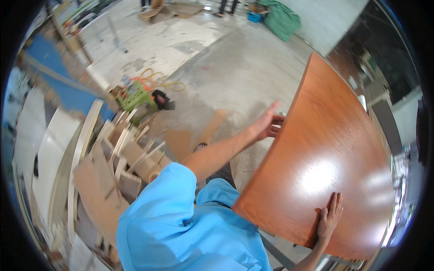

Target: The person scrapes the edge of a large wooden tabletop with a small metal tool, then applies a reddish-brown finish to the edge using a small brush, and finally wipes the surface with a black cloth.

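A large reddish-brown wooden board point(343, 131) with a glossy face stands tilted on my right, and its near corner comes close to my blue shirt. Flat on its face near the lower edge rests my right hand point(331, 217), fingers stretched out. My left hand point(267, 124) reaches to the board's left edge with the thumb raised and the fingers apart. Its fingertips are at that edge; whether they touch it I cannot tell. What supports the board from beneath is hidden.
Wood offcuts and cardboard point(99, 180) are heaped on my left, beside leaning pale panels point(49, 149). A green machine point(138, 97) with a yellow hose lies on the floor ahead. Farther off are a green sack point(282, 20), a blue crate point(254, 17) and people's legs point(226, 7).
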Demonstrator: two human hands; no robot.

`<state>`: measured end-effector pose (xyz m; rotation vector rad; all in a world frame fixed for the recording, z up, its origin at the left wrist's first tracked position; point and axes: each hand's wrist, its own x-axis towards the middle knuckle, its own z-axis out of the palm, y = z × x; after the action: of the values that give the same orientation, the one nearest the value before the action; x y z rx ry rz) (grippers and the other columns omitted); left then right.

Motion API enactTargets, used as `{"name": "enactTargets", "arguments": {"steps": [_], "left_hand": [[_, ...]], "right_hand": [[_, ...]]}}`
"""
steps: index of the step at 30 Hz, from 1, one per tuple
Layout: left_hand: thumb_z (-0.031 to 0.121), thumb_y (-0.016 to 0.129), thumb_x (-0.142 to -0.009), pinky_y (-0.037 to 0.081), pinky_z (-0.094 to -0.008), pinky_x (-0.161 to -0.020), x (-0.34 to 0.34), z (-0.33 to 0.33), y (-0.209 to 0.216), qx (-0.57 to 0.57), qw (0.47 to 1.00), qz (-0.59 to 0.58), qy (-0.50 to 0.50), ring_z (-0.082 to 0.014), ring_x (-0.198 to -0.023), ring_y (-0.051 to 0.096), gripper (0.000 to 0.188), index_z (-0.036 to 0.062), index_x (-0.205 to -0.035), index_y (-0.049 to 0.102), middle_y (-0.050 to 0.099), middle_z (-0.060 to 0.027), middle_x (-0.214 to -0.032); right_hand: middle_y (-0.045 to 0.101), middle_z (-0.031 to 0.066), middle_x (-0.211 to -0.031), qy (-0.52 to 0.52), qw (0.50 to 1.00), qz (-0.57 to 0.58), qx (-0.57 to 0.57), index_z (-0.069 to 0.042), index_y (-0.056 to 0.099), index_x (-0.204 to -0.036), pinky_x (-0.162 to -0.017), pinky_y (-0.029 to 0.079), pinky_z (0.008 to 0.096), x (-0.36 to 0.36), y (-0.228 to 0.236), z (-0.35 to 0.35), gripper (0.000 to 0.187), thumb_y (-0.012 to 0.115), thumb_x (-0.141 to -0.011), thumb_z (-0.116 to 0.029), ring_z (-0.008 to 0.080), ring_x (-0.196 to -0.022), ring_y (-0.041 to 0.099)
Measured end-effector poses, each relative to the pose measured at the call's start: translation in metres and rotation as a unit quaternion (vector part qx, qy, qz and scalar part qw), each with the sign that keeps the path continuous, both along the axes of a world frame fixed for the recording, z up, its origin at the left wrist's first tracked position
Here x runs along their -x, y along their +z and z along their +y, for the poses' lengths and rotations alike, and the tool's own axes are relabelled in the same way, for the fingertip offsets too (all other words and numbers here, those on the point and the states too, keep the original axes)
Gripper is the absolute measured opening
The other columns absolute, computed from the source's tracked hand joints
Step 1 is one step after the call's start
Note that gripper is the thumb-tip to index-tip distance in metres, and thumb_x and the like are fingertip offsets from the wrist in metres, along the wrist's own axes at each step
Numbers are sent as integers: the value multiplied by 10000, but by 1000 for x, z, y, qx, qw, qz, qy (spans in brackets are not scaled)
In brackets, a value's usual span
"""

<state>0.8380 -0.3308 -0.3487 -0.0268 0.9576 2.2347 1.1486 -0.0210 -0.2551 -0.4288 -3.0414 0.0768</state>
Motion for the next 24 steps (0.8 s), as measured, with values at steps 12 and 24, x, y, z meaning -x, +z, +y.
{"name": "enactTargets", "arguments": {"steps": [12, 24], "left_hand": [[533, 700, -912, 510, -279, -605, 10, -7, 1, -2, 992, 51, -118, -106, -743, 618, 538, 14, -1057, 705, 684, -31, -876], [254, 658, -834, 535, -420, -818, 141, -238, -163, 375, 898, -144, 180, -285, -950, 700, 646, 146, -1452, 507, 725, -108, -1035]], "right_hand": [[352, 270, -1573, -299, 953, 49, 26, 5, 416, -1503, -1201, 295, 322, -52, -14, -91, 650, 620, -1009, -364, 244, -1470, 351], [419, 251, -1520, -44, 999, -30, 11, 26, 466, -1447, -1176, 322, 366, 394, -72, -225, 546, 577, -1025, -301, 284, -1407, 413]]}}
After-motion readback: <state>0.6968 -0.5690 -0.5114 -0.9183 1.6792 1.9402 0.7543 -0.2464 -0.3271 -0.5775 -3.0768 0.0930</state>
